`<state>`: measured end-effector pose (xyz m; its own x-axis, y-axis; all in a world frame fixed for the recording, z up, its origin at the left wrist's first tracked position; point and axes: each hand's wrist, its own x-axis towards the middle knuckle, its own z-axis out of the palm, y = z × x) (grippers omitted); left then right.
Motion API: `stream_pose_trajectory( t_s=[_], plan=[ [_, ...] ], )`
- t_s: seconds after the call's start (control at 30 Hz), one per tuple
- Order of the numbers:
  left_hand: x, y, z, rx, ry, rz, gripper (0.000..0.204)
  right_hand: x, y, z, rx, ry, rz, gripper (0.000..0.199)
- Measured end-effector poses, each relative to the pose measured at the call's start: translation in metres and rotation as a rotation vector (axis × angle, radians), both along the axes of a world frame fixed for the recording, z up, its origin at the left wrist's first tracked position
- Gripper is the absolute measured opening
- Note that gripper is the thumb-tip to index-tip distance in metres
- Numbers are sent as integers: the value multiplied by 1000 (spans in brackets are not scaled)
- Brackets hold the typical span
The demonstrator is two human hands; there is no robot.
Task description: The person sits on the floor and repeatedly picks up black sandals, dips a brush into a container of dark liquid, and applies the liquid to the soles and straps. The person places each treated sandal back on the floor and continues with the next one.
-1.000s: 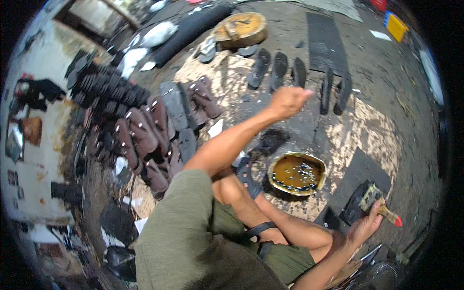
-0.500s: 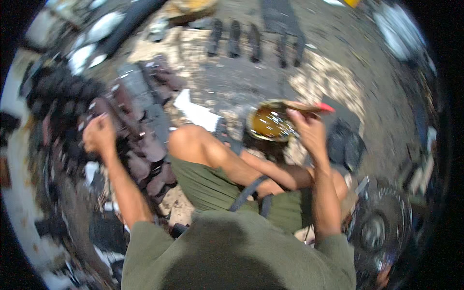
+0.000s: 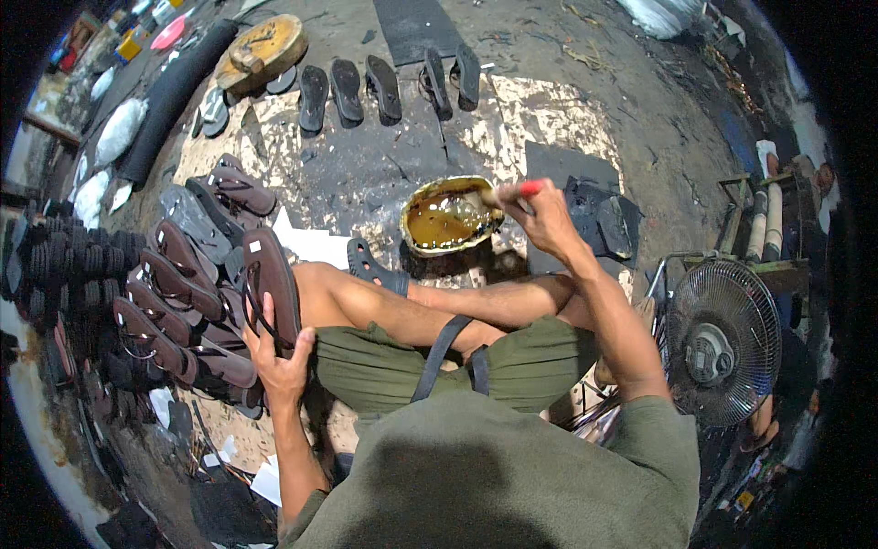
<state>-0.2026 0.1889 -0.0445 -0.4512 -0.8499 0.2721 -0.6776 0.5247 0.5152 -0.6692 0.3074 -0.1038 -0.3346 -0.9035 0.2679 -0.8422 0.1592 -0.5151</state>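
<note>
Sandal wkshop: pot (image 3: 408, 234) w/ amber liq. (image 3: 437, 227), sandal piles (image 3: 185, 285), blk roll (image 3: 178, 101).

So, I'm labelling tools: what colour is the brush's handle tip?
The handle tip is red; see head view.

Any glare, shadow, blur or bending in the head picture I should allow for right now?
Head view: small bright glints on the amber liquid; a dark shadow across the green shirt; bending toward the rim, with black corners; left hand and brown sandal fairly sharp, as are right hand and brush, though its bristles are hard to make out.
</note>
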Motion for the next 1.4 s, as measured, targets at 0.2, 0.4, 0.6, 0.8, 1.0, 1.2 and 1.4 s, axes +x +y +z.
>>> stream_pose_trajectory(
  t_s=[0.2,0.4,0.6,0.8,1.0,1.2,1.4],
  plan=[
    [-49,-18,28,927,1149,-106,62,26,1,92,-267,-782,-407,28],
    [-137,24,11,1434,1572,-363,60,147,-82,105,-689,-643,47,20],
    [-132,24,0,1478,1494,-377,61,154,-37,114,-606,-706,197,21],
    [-118,37,-3,1284,1457,-438,62,95,-50,127,-431,-924,-111,22],
    [-122,40,3,1345,1576,-509,63,97,-56,115,-639,-822,-39,20],
    [-134,15,-3,1518,1659,-656,53,133,-56,118,-700,-375,205,22],
    [-163,-23,10,1460,1793,-404,48,207,12,91,-411,-912,332,20]
  ],
)
